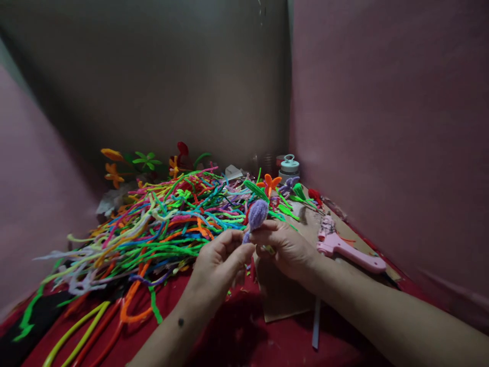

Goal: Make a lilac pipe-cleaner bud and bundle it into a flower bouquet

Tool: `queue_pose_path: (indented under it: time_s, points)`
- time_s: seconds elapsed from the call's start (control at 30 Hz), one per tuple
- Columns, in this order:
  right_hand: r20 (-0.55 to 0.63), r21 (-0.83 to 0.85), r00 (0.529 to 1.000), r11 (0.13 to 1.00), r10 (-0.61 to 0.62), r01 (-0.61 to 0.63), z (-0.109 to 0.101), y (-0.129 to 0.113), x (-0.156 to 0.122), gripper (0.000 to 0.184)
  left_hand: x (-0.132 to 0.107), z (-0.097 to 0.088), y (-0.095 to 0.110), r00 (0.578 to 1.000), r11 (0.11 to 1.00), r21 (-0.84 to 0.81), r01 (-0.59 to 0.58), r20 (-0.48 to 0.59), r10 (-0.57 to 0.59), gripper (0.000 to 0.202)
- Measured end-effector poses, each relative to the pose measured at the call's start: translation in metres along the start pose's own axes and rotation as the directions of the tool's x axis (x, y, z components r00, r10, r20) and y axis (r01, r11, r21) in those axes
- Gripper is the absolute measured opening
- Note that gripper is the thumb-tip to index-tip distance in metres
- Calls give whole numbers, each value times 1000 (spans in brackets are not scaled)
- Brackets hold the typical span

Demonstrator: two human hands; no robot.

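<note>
Both my hands meet at the middle of the view over a red cloth. My left hand (219, 260) pinches the lower end of a purple pipe-cleaner bud (256, 215), fingers closed on it. My right hand (286, 244) grips the same bud from the right, fingers curled round its base. The fuzzy purple bud stands upright above my fingertips. Just behind it lies a big heap of coloured pipe cleaners (160, 224).
A pink glue gun (344, 247) lies on brown cardboard (282, 300) to the right. Finished pipe-cleaner flowers (145, 163) stand at the back left, small jars (289, 167) at the back corner. Pink walls close in on both sides. Loose stems (84, 326) lie at front left.
</note>
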State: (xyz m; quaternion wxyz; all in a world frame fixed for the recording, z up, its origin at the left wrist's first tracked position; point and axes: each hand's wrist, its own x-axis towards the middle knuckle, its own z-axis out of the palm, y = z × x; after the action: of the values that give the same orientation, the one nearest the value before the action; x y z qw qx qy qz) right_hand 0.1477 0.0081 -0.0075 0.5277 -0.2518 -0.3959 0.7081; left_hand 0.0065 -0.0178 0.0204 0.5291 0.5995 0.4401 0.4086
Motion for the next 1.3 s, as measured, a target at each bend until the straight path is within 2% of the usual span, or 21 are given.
queue_pose_path:
  time_s: [0.13, 0.2, 0.27, 0.37, 0.5, 0.63, 0.73, 0.83, 0.9, 0.93, 1.0, 1.03, 1.07, 1.1, 1.17, 1.2, 1.23, 1.3]
  points:
    - [-22, -69, 996, 994, -81, 80, 1, 3, 0, 7, -2, 2, -7, 969, 936, 314, -156, -134, 207, 15]
    - [-32, -83, 995, 993, -92, 89, 2, 3, -1, 8, -3, 2, -9, 947, 906, 378, -193, -169, 272, 15]
    - [-23, -81, 996, 993, -91, 88, 3, 3, -2, 8, -4, 1, -8, 960, 944, 296, -147, -185, 208, 14]
    - [19, -75, 997, 994, -73, 74, 4, 0, -3, 8, -3, 0, -2, 992, 1000, 16, -12, -127, 14, 16]
    - [29, -62, 1000, 998, -13, 15, 4, -4, -6, 7, 1, -4, 0, 996, 951, -294, 92, 29, -88, 18]
    - [16, -25, 998, 998, 55, -55, 3, -5, -7, 10, 5, -9, -5, 968, 858, -468, 213, 218, -121, 15]
    - [33, -3, 994, 994, 107, -107, 2, -4, -6, 13, 6, -11, -9, 929, 803, -520, 292, 354, -108, 12]
    - [65, 3, 991, 993, 117, -118, 1, -5, -6, 15, 5, -11, -8, 899, 782, -523, 338, 425, -105, 13]
    - [52, 10, 995, 997, 80, -81, 2, -5, -5, 15, 3, -9, -5, 908, 826, -469, 313, 402, -116, 15]
    - [26, 12, 998, 998, 55, -55, 2, -5, -5, 15, 3, -7, -4, 929, 872, -410, 265, 352, -117, 17]
    - [-40, 14, 999, 1000, 1, -1, 3, -5, -4, 14, 1, -3, -5, 983, 975, -200, 93, 173, -59, 20]
    - [-67, 11, 998, 1000, -19, 20, 3, -4, -3, 13, 1, -2, -7, 997, 999, -46, -22, 74, 26, 18]
    - [-84, 6, 996, 999, -37, 38, 3, -3, -2, 12, 1, -1, -10, 989, 982, 124, -142, -11, 144, 15]
    - [-92, -2, 994, 999, -53, 53, 3, -1, -2, 11, 1, 0, -13, 960, 925, 286, -251, -49, 275, 11]
    - [-95, -20, 994, 998, -62, 60, 3, 1, -2, 12, 1, 0, -19, 880, 776, 494, -393, -43, 473, 11]
    - [-94, -29, 994, 998, -57, 54, 3, 2, -3, 14, 1, -1, -21, 860, 733, 537, -418, -27, 510, 12]
    - [-91, -38, 995, 998, -50, 47, 3, 3, -3, 15, 2, -1, -21, 856, 728, 543, -419, -31, 516, 14]
    - [-81, -56, 996, 998, -27, 22, 4, 3, -4, 16, 2, -1, -18, 904, 828, 444, -342, -85, 419, 17]
